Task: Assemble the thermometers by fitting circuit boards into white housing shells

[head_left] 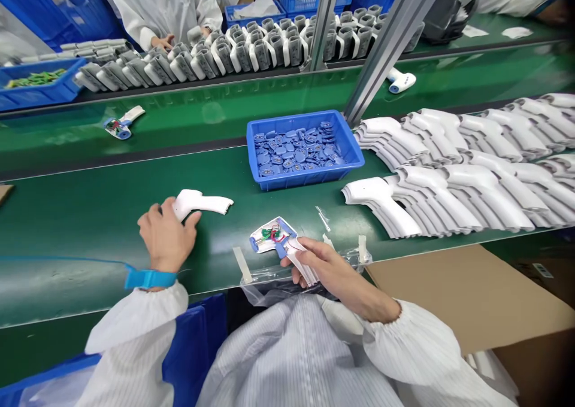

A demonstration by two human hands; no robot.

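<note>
The left hand (pixel 165 236) reaches forward from the lower left, back of the hand upward, fingers curled and thumb angled out to the right; a blue wrist strap (pixel 151 279) circles the wrist just above the white cuff. The right hand (pixel 335 272) comes in from the lower right, its forearm slanting up and left, with its digits closed around the handle of a wired housing (pixel 269 234).

The left hand's thumb and fingers lie about the wide end of a white shell (pixel 202 202), whose handle points right, away from the palm; I cannot tell whether they pinch it or only rest there. The wired housing sits past the right hand's fingertips, open face up, its wide end aimed left and its green and red wires exposed, above the near edge of the green table (pixel 90 215). The 2 pieces stand apart, the shell farther left and forward. Beyond them is a blue bin (pixel 309 177) of small blue parts, and to its right lie rows of stacked white shells (pixel 417 197).

A small label (pixel 542 270) at the far right bears print too small to read.
</note>
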